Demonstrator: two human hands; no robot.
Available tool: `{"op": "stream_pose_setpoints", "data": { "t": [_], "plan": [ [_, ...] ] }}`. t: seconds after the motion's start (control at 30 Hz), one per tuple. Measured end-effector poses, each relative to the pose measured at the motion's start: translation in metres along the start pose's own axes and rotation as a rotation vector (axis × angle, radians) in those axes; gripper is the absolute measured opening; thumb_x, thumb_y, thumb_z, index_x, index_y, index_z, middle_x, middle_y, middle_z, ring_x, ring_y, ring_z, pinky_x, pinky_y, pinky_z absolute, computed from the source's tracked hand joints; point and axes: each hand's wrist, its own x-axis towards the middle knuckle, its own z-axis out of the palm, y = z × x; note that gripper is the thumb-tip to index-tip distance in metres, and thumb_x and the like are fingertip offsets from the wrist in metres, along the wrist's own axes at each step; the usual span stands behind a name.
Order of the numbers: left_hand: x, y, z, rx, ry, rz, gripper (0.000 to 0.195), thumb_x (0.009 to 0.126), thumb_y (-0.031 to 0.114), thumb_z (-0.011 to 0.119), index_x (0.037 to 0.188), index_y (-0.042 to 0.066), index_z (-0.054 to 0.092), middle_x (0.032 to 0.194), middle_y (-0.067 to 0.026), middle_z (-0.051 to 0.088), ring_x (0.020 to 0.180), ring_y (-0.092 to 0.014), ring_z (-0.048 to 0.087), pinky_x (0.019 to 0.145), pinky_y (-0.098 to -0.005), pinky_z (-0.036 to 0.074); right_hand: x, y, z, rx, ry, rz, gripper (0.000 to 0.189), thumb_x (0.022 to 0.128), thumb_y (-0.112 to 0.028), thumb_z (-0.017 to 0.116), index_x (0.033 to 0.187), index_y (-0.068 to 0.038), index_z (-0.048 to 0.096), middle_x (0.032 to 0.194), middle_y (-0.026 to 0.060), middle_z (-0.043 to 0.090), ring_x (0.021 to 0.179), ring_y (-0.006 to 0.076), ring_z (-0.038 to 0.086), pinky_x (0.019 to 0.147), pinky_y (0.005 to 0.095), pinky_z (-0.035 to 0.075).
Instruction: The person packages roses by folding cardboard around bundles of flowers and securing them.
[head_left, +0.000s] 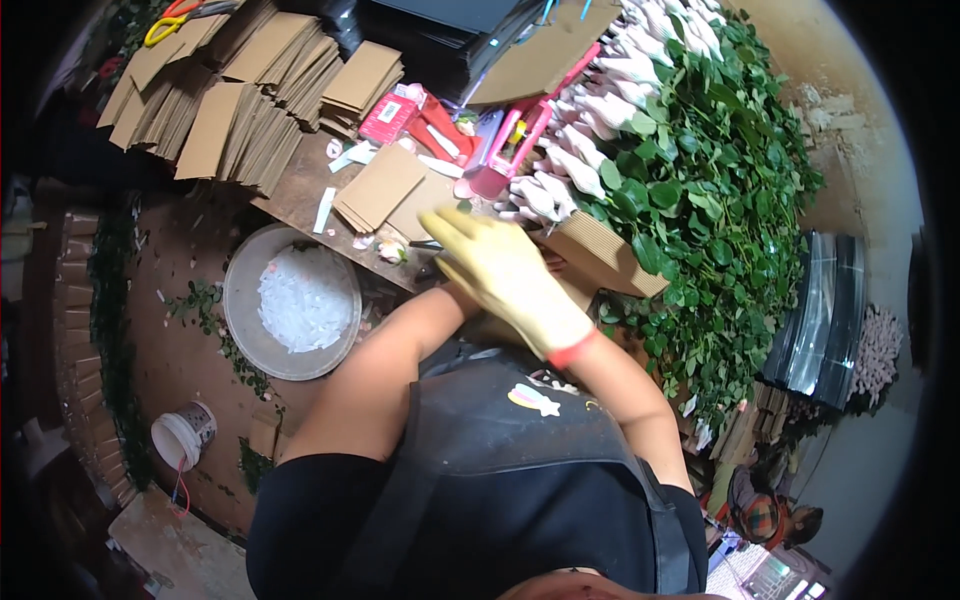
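My right hand (487, 262), in a pale yellow rubber glove with a red cuff, is raised over the table edge. Its thumb is apart from the slightly blurred fingers, and nothing shows in it. My left forearm (435, 319) passes beneath the glove. Most of my left hand is hidden there; a few bare fingertips (555, 261) show beside a piece of corrugated cardboard (607, 253), and their grip is unclear. Left of the glove lie a stack of flat cardboard pieces (381, 186) and a loose pale rose head (391, 251).
Rose bunches with white-netted heads (577, 161) and green foliage (697, 202) fill the right. A pink tape dispenser (499, 161) stands beside them. Cardboard stacks (214, 131) are at upper left. Below the table edge sits a tub (238, 330) of white strips. A person (761, 514) is at lower right.
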Motion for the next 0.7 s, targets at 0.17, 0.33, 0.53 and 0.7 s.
{"op": "stream_pose_setpoints", "data": {
  "t": [0.17, 0.33, 0.53, 0.7],
  "plan": [
    [0.001, 0.012, -0.016, -0.031, -0.023, 0.013, 0.086, 0.093, 0.063, 0.054, 0.156, 0.006, 0.043, 0.164, -0.0131, 0.039, 0.154, -0.026, 0.033, 0.128, -0.0449, 0.020, 0.085, 0.063, 0.113, -0.373, 0.215, -0.233, 0.035, 0.086, -0.016, 0.065, 0.119, -0.003, 0.066, 0.124, 0.0137, 0.065, 0.114, 0.0316, 0.065, 0.088, 0.0399, 0.056],
    [-0.001, 0.014, -0.017, -0.085, -0.050, 0.010, 0.080, 0.093, 0.058, 0.054, 0.154, 0.006, 0.046, 0.162, -0.0135, 0.043, 0.151, -0.027, 0.037, 0.127, -0.0448, 0.023, 0.077, 0.069, 0.128, -0.308, 0.091, -0.229, 0.032, 0.085, -0.013, 0.062, 0.114, -0.001, 0.067, 0.117, 0.0124, 0.068, 0.111, 0.0299, 0.066, 0.084, 0.0408, 0.058],
    [0.005, 0.010, -0.017, -0.153, -0.122, 0.014, 0.073, 0.094, 0.053, 0.053, 0.151, 0.007, 0.050, 0.159, -0.0139, 0.047, 0.148, -0.028, 0.041, 0.126, -0.0447, 0.026, 0.033, 0.029, -0.006, 0.011, 0.168, -0.003, 0.029, 0.091, -0.005, 0.068, 0.121, -0.006, 0.069, 0.121, 0.0175, 0.073, 0.102, 0.0369, 0.072, 0.088, 0.0436, 0.058],
    [0.015, 0.021, -0.047, -0.260, -0.278, 0.029, 0.068, 0.095, 0.049, 0.053, 0.148, 0.007, 0.053, 0.156, -0.0143, 0.050, 0.146, -0.028, 0.045, 0.124, -0.0446, 0.029, -0.103, 0.036, -0.015, 0.284, -0.118, 0.692, 0.021, 0.102, -0.022, 0.066, 0.111, -0.004, 0.070, 0.101, 0.0174, 0.073, 0.095, 0.0306, 0.071, 0.087, 0.0400, 0.056]
  ]
}}
